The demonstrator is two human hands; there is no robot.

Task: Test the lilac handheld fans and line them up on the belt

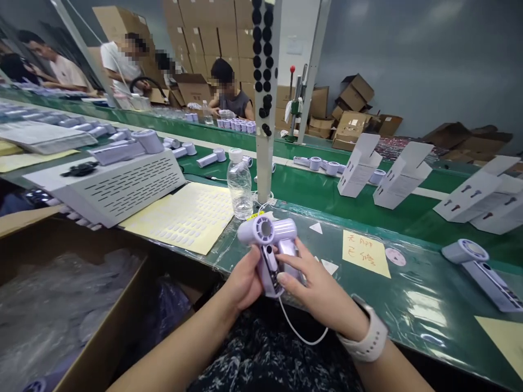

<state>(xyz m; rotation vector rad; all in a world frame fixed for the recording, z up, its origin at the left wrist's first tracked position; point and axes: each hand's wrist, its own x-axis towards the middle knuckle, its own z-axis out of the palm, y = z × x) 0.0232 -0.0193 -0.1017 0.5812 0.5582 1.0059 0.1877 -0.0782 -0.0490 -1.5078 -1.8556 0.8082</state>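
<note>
Two lilac handheld fans are held close together over the bench's front edge. My left hand (245, 277) is closed around the handle of the front fan (257, 231), whose round grille faces up toward me. Behind it is the second fan (285, 231), with my right hand (312, 277) closed around its handle. The right thumb and a finger also reach the dark control strip of the front fan. From the base of the handles a white cable (300, 338) loops down and right. My right fingers partly cover the rear fan.
A plastic bottle (239, 188) stands beside the post, near a yellow sticker sheet (188, 218). Left are a slotted metal box (122, 182) and a carton (110, 321) of plastic bags. White boxes (357, 166) and several fans line the green belt. Another fan (490, 277) lies right. People sit beyond.
</note>
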